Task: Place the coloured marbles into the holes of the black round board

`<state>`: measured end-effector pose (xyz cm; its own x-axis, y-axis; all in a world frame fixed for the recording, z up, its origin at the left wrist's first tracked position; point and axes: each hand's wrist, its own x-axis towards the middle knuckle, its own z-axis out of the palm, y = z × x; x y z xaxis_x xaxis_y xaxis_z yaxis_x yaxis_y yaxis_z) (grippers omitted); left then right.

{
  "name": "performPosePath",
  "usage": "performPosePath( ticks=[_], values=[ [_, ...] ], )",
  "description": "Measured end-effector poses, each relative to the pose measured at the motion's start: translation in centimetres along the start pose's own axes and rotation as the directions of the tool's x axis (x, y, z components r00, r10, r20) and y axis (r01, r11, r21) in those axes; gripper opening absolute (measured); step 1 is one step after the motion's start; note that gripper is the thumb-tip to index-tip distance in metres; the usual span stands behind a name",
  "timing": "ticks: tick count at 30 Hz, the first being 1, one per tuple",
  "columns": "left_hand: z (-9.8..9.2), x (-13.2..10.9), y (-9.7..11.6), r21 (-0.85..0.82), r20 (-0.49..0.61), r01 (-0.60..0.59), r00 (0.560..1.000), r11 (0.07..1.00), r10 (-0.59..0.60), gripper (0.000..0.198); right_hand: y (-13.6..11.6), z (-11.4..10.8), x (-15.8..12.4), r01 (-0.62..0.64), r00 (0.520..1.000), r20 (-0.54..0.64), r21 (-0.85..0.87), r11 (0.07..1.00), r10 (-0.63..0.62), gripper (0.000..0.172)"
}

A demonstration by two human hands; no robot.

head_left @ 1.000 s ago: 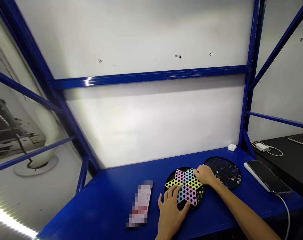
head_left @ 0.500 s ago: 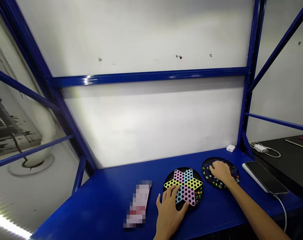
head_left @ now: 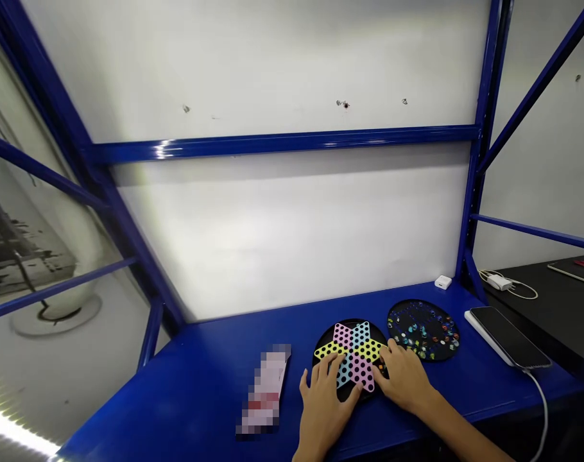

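A Chinese checkers board (head_left: 351, 360) with a star of pink, blue and yellow points full of holes lies in a round black tray. My left hand (head_left: 323, 398) rests over its lower left side, fingers spread and thumb at the lower pink point. At the board's right edge is my right hand (head_left: 406, 380), thumb and index finger apart and bent over the gap beside the star. A small orange piece shows between them; the other fingertips are hidden. Behind that hand lies a round black tray (head_left: 407, 309) with many coloured marbles scattered in it.
A blurred-out pinkish pack (head_left: 266, 388) lies left of the board on the blue table (head_left: 200, 385). On the right are a phone (head_left: 511, 337) on a white block with a cable, and a small white case (head_left: 443, 282). Blue frame bars stand around.
My right hand has moved left and nearer, from the marble tray to the right edge of the board. My left hand has stayed on the board. The view has shifted slightly.
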<state>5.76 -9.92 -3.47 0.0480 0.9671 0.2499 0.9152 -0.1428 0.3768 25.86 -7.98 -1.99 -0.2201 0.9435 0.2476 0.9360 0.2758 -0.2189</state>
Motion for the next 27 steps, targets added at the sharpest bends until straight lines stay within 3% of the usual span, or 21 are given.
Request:
performPosePath(
  ticks=[6, 10, 15, 18, 23, 27],
  values=[
    [0.2, 0.1, -0.1, 0.011, -0.018, -0.01, 1.0, 1.0, 0.01, 0.049, 0.5, 0.8, -0.4, 0.033, 0.998, -0.054, 0.076, 0.997, -0.029, 0.026],
    [0.4, 0.0, -0.2, 0.01, -0.026, -0.021, 0.999, 1.0, 0.022, 0.049, 0.7, 0.7, -0.6, 0.025, 1.0, -0.007, 0.18, 0.983, -0.024, 0.021],
    [0.4, 0.0, -0.3, 0.017, -0.021, -0.02, 1.0, 1.0, 0.02, 0.05, 0.5, 0.6, -0.1, -0.087, 0.994, 0.087, 0.259, 0.962, 0.067, 0.012],
    [0.6, 0.0, -0.4, 0.027, -0.032, -0.025, 0.999, 0.999, 0.026, 0.049, 0.3, 0.5, -0.1, -0.07, 0.994, 0.096, 0.224, 0.972, 0.049, 0.012],
    [0.5, 0.1, -0.3, 0.022, -0.028, -0.013, 1.0, 1.0, 0.013, 0.048, -0.3, 1.1, -0.6, 0.034, 0.999, -0.031, 0.101, 0.994, -0.031, 0.016],
    [0.3, 0.1, -0.1, 0.004, -0.013, -0.011, 1.0, 1.0, 0.011, 0.048, -0.6, 1.5, -0.7, 0.039, 0.998, -0.046, 0.076, 0.996, -0.036, 0.02]
  ],
)
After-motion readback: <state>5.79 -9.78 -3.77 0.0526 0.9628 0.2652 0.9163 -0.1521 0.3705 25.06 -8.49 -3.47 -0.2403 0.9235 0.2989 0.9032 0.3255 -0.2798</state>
